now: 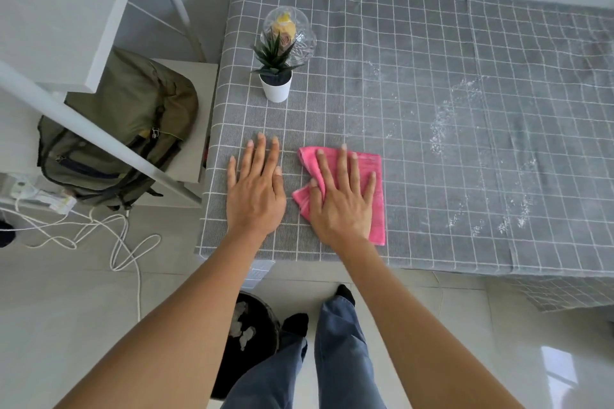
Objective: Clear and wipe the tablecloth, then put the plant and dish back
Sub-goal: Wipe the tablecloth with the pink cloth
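A person stands at the near edge of a table covered with a grey tablecloth point(432, 60) printed with a white grid, seen from above by a head-worn camera. Both bare arms reach forward.

The left hand point(255, 189) lies flat on the cloth, its grip spread and holding nothing. Just beside it, the right hand point(342, 199) presses a folded pink cloth point(373, 183) against the table, fingers straight and fanned, the thumb touching a bunched fold at the cloth's left side. The pink cloth looks soft, thin and limp; it will probably crumple unless pushed under a flat palm or gathered at that fold.

To the right, well apart from the hands, streaks of white powder or crumbs point(442, 129) lie scattered over the tablecloth, so wiping appears to be unfinished.

Near the far left corner stands a small spiky plant point(274, 55) in a white pot point(275, 88). It seems light and top-heavy, best taken around the pot, not the leaves. Directly behind it sits a cut-glass dish point(300, 43) with a clear domed lid over something yellow. It looks hard, slippery and breakable; lifting it from the base with both hands would be safer than by the lid.

On the floor below the table edge is a dark bin point(262, 329).
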`<state>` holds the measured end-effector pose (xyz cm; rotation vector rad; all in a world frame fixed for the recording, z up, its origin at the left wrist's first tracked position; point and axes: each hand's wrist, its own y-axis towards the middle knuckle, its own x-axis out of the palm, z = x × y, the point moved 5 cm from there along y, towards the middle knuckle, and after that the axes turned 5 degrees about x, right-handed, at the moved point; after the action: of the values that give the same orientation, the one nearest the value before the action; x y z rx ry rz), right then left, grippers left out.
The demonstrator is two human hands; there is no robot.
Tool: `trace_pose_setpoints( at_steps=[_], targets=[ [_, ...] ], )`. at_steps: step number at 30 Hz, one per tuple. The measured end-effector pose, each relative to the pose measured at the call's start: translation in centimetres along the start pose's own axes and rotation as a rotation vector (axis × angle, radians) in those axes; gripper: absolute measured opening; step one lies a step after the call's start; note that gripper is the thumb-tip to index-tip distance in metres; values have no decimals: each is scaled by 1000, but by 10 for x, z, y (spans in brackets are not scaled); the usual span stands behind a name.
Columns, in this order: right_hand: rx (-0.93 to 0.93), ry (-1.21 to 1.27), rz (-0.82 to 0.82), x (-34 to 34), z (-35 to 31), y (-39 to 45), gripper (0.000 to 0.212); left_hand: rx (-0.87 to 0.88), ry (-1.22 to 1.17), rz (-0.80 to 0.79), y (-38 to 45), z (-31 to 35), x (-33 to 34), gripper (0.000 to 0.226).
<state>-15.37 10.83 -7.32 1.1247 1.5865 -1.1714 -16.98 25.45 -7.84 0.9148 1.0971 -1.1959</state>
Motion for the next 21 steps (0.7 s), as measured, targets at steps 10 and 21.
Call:
trace_pose_setpoints(
  at_steps=[10, 21],
  targets=[
    [218, -31, 14, -27, 105, 26, 57, 1, 4, 0, 0, -3, 2, 54],
    [-29, 17, -38, 1, -7, 1, 57, -4, -8, 3, 0, 0, 0, 56]
  ],
)
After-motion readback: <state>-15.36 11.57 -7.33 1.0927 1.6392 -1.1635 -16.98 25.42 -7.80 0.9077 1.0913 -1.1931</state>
